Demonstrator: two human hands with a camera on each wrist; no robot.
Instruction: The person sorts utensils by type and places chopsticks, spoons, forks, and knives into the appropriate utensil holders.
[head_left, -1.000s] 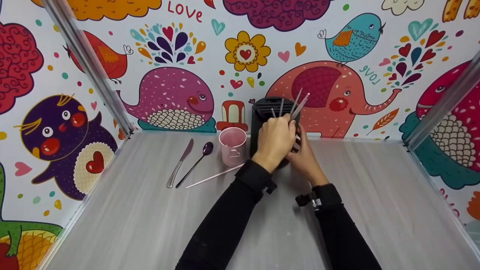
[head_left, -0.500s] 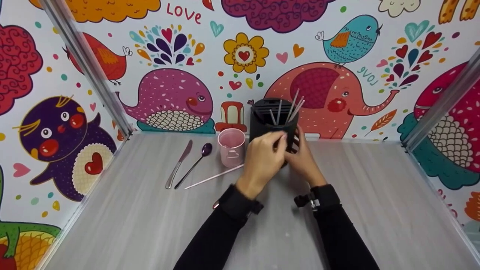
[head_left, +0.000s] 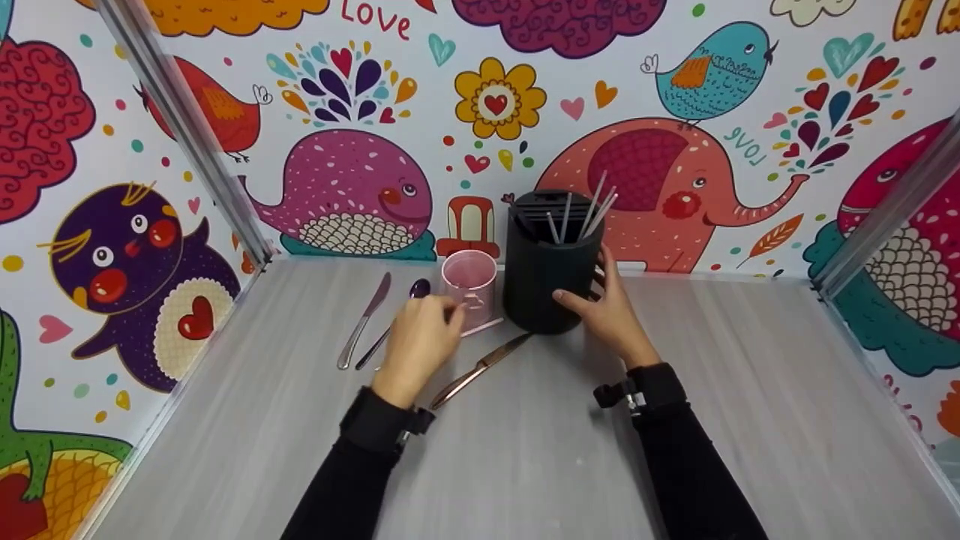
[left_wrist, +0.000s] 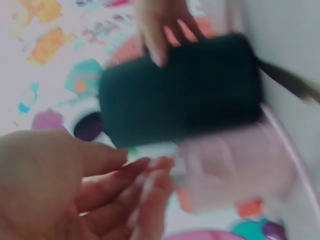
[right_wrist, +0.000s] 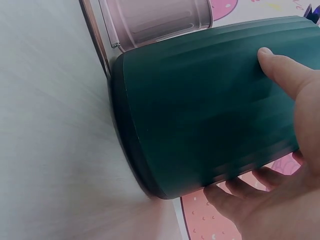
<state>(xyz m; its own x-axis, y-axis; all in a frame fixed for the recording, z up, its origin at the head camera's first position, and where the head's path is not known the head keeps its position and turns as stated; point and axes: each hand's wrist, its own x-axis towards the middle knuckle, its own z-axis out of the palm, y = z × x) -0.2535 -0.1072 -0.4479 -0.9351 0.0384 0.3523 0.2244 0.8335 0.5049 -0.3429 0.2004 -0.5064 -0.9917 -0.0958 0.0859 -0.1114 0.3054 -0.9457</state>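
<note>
A dark utensil holder (head_left: 544,289) stands upright near the back wall, several thin straws (head_left: 598,215) poking out of its top. My right hand (head_left: 619,322) grips its right side, thumb across the front and fingers round the far edge. My left hand (head_left: 418,339) hovers left of it, over part of a spoon (head_left: 420,288) and a pink straw (head_left: 484,327) on the table. In the left wrist view its loosely bent fingers (left_wrist: 155,200) hold nothing. A copper-coloured knife (head_left: 480,370) lies between the left hand and the holder.
A small pink bucket (head_left: 470,271) stands just left of the holder. Farther left, a silver knife (head_left: 363,324) lies beside the spoon. The patterned back wall (head_left: 495,165) rises close behind, with metal corner posts (head_left: 187,142) at the sides.
My left hand has come down from the straws at the holder's top and moved left, uncovering the copper-coloured knife and covering part of the spoon and loose straw. The right hand stays on the holder.
</note>
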